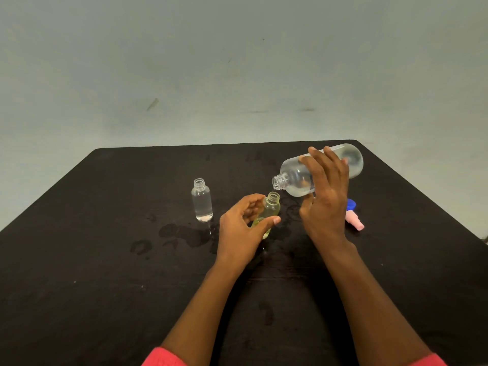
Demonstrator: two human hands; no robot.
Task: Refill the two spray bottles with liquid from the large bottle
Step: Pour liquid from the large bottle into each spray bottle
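My right hand [326, 191] grips the large clear bottle [295, 178], tipped on its side with its open mouth pointing left and down. Clear liquid lies along its lower side. Just below that mouth is the open neck of a small yellowish spray bottle [270, 207], tilted to the right and held by my left hand [243, 228] between thumb and fingers. A second small clear bottle [202, 200], uncapped and upright, stands on the black table [105, 233] to the left and holds clear liquid.
A blue cap [351, 204] and a pink spray head [355, 221] lie on the table right of my right hand. Wet patches [184, 233] spread over the table in front of the small bottles. A pale wall rises behind the table.
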